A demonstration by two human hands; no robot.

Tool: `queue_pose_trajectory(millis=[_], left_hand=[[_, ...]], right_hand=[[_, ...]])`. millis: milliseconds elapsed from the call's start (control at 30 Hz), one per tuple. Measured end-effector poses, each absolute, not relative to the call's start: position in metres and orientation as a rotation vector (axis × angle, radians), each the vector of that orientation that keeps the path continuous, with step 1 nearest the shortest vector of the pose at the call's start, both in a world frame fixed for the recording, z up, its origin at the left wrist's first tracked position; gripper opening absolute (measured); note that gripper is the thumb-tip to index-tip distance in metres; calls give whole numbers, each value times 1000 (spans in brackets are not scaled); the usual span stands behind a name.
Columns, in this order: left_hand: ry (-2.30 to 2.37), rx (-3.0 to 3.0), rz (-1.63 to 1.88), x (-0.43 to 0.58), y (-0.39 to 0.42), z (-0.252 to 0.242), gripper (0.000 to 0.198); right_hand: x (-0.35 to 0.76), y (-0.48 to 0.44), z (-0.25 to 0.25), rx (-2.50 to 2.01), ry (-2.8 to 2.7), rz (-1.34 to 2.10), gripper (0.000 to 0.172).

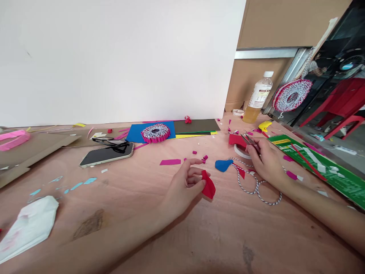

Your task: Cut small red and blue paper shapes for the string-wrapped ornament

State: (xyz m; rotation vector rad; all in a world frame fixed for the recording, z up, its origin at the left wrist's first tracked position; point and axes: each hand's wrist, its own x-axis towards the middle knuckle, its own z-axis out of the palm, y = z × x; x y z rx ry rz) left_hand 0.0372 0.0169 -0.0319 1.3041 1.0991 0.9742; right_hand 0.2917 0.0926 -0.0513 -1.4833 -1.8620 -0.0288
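Between the thumb and fingers of my left hand [186, 182] is a small folded piece of red paper [209, 186], raised over the table. My right hand [265, 160] grips a small metal tool with two thin pointed arms [247, 139]; its handle end is hidden, so scissors or tweezers I cannot tell. The tips are over another red paper piece [235, 140], beside a white tape roll [242, 151]. Between my hands lies a blue paper drop shape [223, 165] at the end of a black-and-white twisted cord [258, 186].
Toward the back lie a phone [107, 155], glasses [110, 142] and a round pleated paper ornament [155, 133] on blue paper [134, 133]. A bottle [258, 97] stands back right, near a hanging ornament [293, 96]. A green board [322, 163] borders the right; a tissue [31, 224] lies left.
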Motion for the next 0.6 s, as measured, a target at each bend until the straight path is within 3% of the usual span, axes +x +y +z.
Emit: queue_pose_trajectory(millis=[267,600], left_hand=[[1094,1328,935,38,16,-32,28],[1077,1219,922,38,17,-33,19]], right_hand=[[292,95,-52,-1405,-1931,-117,28],[280,81,-38,-1372,-1942,95,21]])
